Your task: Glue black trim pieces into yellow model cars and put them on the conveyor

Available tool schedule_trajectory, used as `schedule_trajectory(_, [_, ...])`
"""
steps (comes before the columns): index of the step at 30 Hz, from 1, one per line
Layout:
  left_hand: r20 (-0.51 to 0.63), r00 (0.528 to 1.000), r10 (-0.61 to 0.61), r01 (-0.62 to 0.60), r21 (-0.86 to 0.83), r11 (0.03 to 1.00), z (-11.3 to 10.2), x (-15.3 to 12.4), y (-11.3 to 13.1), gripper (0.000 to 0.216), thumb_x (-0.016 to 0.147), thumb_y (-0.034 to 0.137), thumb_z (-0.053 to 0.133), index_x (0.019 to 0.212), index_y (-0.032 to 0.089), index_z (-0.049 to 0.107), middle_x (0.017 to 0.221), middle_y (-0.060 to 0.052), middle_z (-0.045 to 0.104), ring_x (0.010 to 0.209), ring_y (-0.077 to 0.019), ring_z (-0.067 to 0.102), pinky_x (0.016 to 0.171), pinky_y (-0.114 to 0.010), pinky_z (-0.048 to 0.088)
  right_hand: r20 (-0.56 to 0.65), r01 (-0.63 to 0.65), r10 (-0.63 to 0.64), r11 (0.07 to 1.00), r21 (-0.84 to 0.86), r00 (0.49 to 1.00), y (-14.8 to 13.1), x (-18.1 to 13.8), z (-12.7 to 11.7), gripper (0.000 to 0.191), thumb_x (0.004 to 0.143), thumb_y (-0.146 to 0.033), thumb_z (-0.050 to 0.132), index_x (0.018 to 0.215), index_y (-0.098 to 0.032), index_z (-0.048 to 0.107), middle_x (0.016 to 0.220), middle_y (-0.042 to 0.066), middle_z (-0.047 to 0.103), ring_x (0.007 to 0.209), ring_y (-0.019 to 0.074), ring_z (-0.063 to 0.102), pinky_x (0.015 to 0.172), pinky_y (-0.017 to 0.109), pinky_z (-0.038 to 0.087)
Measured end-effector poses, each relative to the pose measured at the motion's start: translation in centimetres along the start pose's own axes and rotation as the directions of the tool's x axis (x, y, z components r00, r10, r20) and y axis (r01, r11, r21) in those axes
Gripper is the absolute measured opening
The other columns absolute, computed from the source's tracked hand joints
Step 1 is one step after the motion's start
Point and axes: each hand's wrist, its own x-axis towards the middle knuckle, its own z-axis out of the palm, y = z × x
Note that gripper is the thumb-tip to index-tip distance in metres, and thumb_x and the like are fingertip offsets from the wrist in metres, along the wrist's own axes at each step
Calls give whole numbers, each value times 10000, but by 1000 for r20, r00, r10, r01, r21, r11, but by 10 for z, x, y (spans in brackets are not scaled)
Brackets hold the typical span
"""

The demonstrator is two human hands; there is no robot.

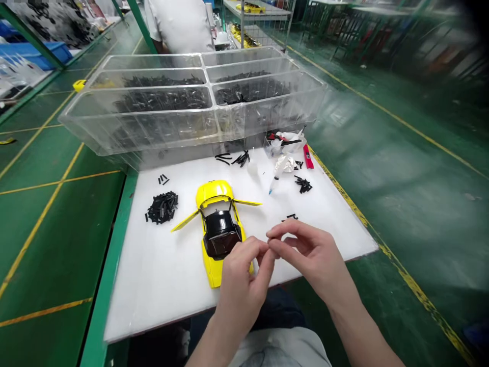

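My left hand (246, 275) and my right hand (311, 255) meet fingertip to fingertip just right of a yellow toy car body (214, 191). Both are closed in a pinch; whatever lies between the fingertips is too small or hidden to make out. The car body has a black roof (219, 224), and its two doors stick out to the sides. Part of its near end is covered by my left hand. A few short black strips (292, 216) lie on the white tabletop (153, 285) just beyond my right hand.
Behind the car stands a clear divided bin (153, 125) full of black parts. Black piece piles (162, 208) lie left, with more (303, 184) at right. A blue-tipped syringe (274, 183), crumpled tissue (284, 164) and red tool (307, 157) sit at back right. A person (181, 25) is beyond.
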Motion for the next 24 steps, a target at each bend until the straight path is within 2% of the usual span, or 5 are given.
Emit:
schedule_trajectory(3, [-26, 1000, 12, -10, 100, 995, -14, -7, -12, 204, 950, 265, 509, 803, 199, 633, 742, 0, 641, 683, -135, 580, 648, -256, 429, 41, -1, 1, 1000, -5, 999, 8, 11, 4, 66, 776, -285, 759, 801, -224, 757, 806, 6, 728, 773, 143, 676, 695, 228, 579])
schedule_trajectory(8, [-306, 933, -190, 261, 209, 942, -60, -18, -57, 230, 947, 393, 507, 985, 239, 674, 884, -9, 698, 780, -169, 630, 690, -270, 462, 1, -14, 14, 994, -108, 1000, 39, 58, 20, 159, 765, -294, 747, 887, -199, 786, 891, 41, 781, 806, 186, 731, 775, 313, 626])
schedule_trajectory(12, [-351, 907, -233, 345, 304, 888, -86, -15, -95, 255, 923, 431, 520, 1005, 236, 661, 1045, -31, 688, 938, -206, 628, 821, -309, 483, 47, 94, -84, 952, -291, 995, 56, 80, 32, 142, 799, -205, 689, 904, -185, 782, 899, 41, 787, 802, 186, 743, 779, 312, 632])
schedule_trajectory(16, [-375, 895, -242, 365, 305, 880, -92, -11, -112, 325, 939, 425, 496, 1191, 251, 607, 1162, -38, 669, 1048, -215, 620, 925, -335, 480, 94, 151, -123, 901, -407, 988, 63, 83, 36, 133, 815, -150, 665, 887, -178, 774, 868, 31, 788, 738, 168, 739, 713, 271, 629])
schedule_trajectory(24, [-390, 895, -215, 351, 321, 879, -90, -14, -115, 318, 943, 398, 504, 1202, 250, 614, 1140, -34, 677, 1045, -203, 634, 947, -321, 486, 171, 229, -164, 837, -497, 972, 66, 85, 37, 127, 839, -121, 665, 897, -186, 758, 872, 18, 776, 741, 139, 715, 673, 224, 587])
